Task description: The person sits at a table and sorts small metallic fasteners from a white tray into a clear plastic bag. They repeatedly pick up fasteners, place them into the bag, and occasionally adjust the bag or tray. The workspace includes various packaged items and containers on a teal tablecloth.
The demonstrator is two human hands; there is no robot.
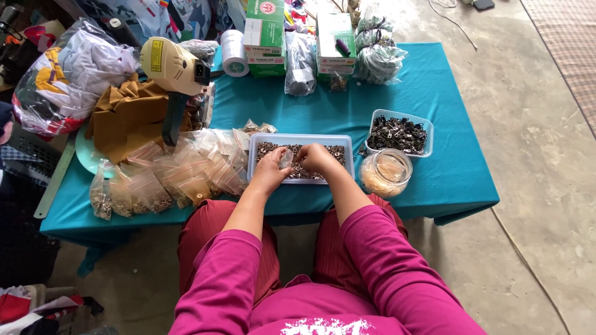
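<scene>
Both my hands hover over a clear rectangular tray (256,152) filled with small metal fasteners, on a teal-covered low table (434,93). My left hand (270,169) pinches a small clear plastic bag (285,159) at its edge. My right hand (315,158) is curled with fingertips at the bag's mouth, touching it; whether it holds fasteners I cannot tell. Pink sleeves cover both forearms.
Several filled small bags (167,180) lie left of the tray. A clear tub of dark clips (398,133) and a round jar (386,172) sit to the right. A yellow power tool (174,68), brown cloth, tape roll (234,53), and green-white boxes (266,37) line the back.
</scene>
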